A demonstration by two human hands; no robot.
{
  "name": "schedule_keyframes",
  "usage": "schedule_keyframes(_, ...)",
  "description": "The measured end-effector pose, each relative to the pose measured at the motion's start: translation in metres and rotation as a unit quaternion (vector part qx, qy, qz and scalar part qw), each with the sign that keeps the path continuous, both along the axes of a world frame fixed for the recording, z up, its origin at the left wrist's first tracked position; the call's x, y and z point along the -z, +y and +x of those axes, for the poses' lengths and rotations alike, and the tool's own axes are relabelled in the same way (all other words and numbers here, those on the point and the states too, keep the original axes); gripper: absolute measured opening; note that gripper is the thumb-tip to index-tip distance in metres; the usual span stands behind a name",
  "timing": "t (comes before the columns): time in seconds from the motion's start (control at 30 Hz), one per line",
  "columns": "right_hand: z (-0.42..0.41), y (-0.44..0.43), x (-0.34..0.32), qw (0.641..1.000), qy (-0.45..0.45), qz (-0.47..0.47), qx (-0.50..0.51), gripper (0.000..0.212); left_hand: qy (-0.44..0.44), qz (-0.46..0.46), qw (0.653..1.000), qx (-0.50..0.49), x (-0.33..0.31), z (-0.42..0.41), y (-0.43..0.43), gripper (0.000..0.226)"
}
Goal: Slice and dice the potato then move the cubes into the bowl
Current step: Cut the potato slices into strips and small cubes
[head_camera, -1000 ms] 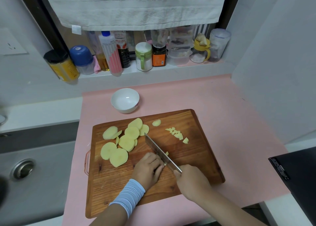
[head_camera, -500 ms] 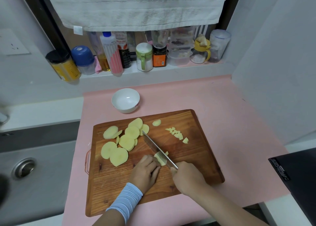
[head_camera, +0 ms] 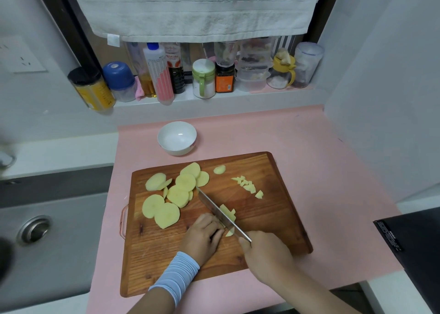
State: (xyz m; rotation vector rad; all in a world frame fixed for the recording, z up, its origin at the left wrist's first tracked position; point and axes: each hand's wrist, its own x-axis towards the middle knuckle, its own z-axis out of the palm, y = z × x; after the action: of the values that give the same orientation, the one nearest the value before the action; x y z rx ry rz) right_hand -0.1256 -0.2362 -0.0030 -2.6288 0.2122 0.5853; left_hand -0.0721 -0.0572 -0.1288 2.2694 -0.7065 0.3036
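Observation:
Several round potato slices [head_camera: 177, 194] lie overlapping on the left half of the wooden cutting board [head_camera: 273, 209]. A small pile of potato cubes [head_camera: 248, 186] sits at the board's upper right. My right hand [head_camera: 266, 251] grips the handle of a knife [head_camera: 216, 211], whose blade rests across a potato slice being cut [head_camera: 229, 215]. My left hand [head_camera: 204, 236], with a striped wristband, curls its fingers on that slice just left of the blade. An empty white bowl [head_camera: 177, 138] stands on the pink mat beyond the board.
A steel sink [head_camera: 47, 237] lies left of the pink mat [head_camera: 309, 147]. Jars and bottles [head_camera: 200, 75] line the ledge at the back under a hanging towel. A black appliance [head_camera: 414, 237] sits at the right edge. A wall rises close on the right.
The knife has moved left across the held slice, leaving freshly cut strips to the right of the blade. My left hand has shifted slightly back with the slice.

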Motion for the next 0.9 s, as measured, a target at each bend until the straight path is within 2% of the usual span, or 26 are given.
schedule_keyframes(0.3,0.007,0.002,0.014,0.999,0.033,0.019,0.03,0.032,0.006,-0.001,1.0,-0.001,0.003,0.002,0.002,0.002)
schedule_keyframes(0.7,0.028,0.01,0.024,0.998,0.04,0.036,0.038,0.032,0.01,0.007,1.0,-0.006,0.002,0.001,-0.002,0.012)
schedule_keyframes(0.8,0.034,0.001,0.022,0.996,0.048,0.073,0.035,0.037,0.032,0.002,0.999,0.005,-0.002,0.004,-0.002,0.014)
schedule_keyframes(0.9,0.039,-0.006,0.015,0.997,0.036,0.071,0.004,0.041,0.07,-0.019,0.997,0.004,-0.014,0.009,0.004,0.008)
